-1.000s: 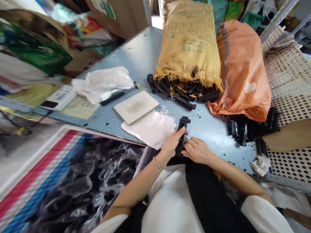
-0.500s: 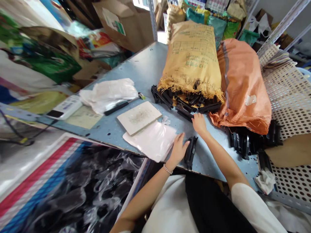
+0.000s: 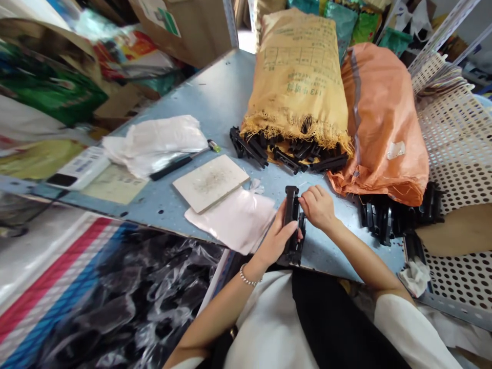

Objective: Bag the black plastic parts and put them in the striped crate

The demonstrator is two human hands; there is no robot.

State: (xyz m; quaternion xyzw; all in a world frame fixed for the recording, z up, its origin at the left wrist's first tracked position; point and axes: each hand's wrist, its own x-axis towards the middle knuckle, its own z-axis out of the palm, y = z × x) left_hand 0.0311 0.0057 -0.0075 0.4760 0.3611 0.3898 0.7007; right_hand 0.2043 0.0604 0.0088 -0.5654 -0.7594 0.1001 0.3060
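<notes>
Left hand (image 3: 273, 242) grips one black part (image 3: 291, 207) before the yellow sack (image 3: 298, 72), right hand's (image 3: 319, 207) hold unclear; loose pieces (image 3: 329, 163) lie unhandled at its mouth.

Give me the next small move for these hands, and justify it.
I'd keep the left hand steady and work the right hand's fingertips along the upper end of the held black part. The left hand already grips it lower down, and the right fingertips are right at its upper edge. Another black part lies close alongside, so a small motion seems safer.
</notes>
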